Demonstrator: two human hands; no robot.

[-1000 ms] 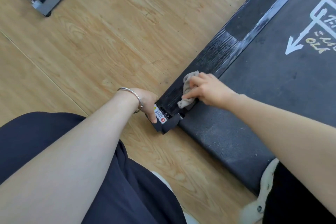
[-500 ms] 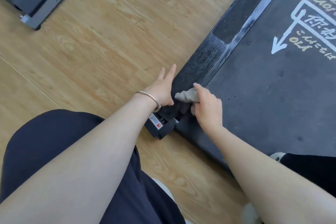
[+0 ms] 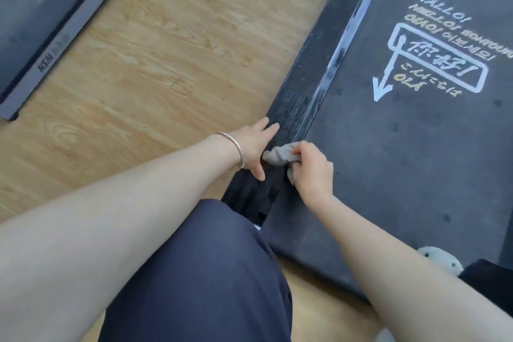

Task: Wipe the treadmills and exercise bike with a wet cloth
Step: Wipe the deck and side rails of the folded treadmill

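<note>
Right hand [image 3: 312, 172] gripping cloth [image 3: 280, 155], left hand [image 3: 256, 147] flat

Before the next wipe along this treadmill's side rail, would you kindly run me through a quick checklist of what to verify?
1. Cloth gripped by right hand: ok.
2. Cloth touching the side rail: ok.
3. Left hand bracing flat on the rail's outer edge: ok.
4. Rail ahead free of objects: ok.
5. Left hand's fingers lie close beside the cloth and may block a forward stroke: not ok.
6. Cloth wet enough: cannot tell.
</note>
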